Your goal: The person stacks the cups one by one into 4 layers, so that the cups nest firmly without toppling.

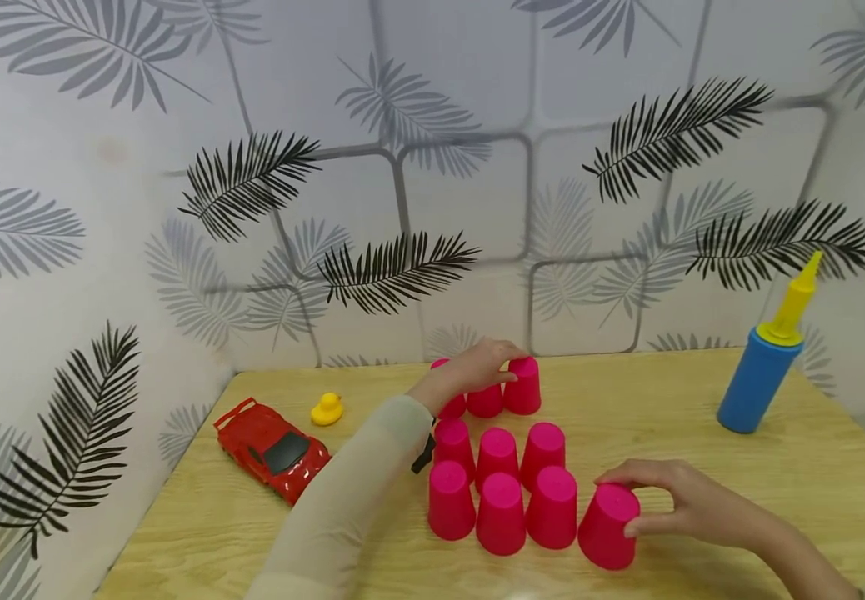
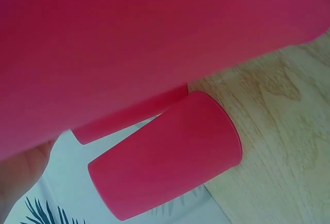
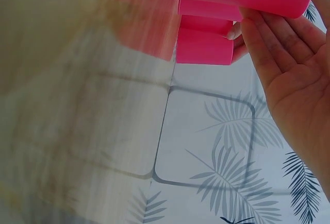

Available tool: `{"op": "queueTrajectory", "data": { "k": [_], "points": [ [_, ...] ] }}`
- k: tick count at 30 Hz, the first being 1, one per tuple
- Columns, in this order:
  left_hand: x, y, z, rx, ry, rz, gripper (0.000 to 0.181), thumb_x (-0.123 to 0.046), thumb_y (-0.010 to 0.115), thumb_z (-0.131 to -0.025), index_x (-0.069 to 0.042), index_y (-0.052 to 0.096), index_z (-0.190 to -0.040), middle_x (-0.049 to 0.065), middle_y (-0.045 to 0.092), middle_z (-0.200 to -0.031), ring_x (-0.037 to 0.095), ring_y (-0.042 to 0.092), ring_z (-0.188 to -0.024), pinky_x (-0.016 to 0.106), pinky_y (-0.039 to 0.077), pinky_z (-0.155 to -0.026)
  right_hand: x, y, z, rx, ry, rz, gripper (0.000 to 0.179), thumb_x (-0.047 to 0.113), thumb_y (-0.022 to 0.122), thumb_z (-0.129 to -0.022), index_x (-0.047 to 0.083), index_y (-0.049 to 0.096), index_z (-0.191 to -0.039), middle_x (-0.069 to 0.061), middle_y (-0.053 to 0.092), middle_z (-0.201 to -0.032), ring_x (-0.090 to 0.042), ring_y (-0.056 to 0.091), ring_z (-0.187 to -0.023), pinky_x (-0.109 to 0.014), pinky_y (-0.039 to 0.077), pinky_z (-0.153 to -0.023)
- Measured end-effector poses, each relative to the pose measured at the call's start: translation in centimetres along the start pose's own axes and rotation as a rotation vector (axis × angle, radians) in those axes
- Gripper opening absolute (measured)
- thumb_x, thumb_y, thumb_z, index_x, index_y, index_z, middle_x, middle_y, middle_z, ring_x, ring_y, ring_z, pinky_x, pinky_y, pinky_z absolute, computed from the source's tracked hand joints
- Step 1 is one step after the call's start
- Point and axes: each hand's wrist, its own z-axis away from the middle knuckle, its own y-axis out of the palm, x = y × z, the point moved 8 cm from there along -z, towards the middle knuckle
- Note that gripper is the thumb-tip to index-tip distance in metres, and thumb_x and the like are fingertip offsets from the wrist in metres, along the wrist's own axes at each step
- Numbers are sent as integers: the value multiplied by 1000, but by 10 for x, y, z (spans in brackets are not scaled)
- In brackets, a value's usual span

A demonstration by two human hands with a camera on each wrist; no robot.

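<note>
Pink cups stand upside down in three rows in the head view. In the back row, my left hand holds the top of the right-hand cup, its forearm passing left of the other rows. My right hand grips the cup at the right end of the front row, thumb on the near side and fingers behind. Beside that one stand more front-row cups; the middle row is close behind. A near cup fills much of the left wrist view, hiding most of the left hand.
A red toy car and a yellow rubber duck lie at the left of the wooden table. At the right stands a blue and yellow hand pump. The leaf-patterned wall borders the table's back edge.
</note>
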Motion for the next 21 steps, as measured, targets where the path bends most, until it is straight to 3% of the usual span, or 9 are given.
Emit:
{"op": "queueTrajectory", "data": {
  "k": [6, 13, 17, 21],
  "points": [
    [-1, 2, -1, -3, -2, -24, 41, -10, 63, -94, -2, 58, -134, 14, 63, -133, 26, 58, -127, 33, 45, -111, -1, 1, 2, -5, -5, 10, 45, 21, 73, -87, 13, 60, -129, 2, 70, -116, 1, 63, -105, -21, 58, -82],
    [7, -4, 15, -23, -38, 10, 47, -14, 64, -94, -1, 52, -138, 14, 56, -142, 26, 51, -135, 34, 44, -113, 4, 3, -3, -2, -3, 19, 45, 22, 73, -87, 15, 60, -129, 2, 70, -116, 2, 62, -105, -21, 58, -82],
    [18, -18, 30, -105, -67, 92, 50, -16, 64, -95, -2, 50, -141, 14, 53, -145, 27, 48, -137, 36, 43, -114, 6, 1, -4, -14, -2, 31, 44, 22, 73, -87, 14, 61, -128, 2, 70, -115, 2, 62, -104, -21, 58, -80],
    [25, -35, 55, -243, -95, 197, 51, -20, 65, -95, -5, 50, -141, 13, 54, -144, 28, 49, -136, 40, 44, -113, 5, -3, -1, -40, -11, 65, 45, 21, 75, -85, 12, 62, -127, 3, 70, -114, 3, 63, -103, -21, 58, -79]
  ]
}}
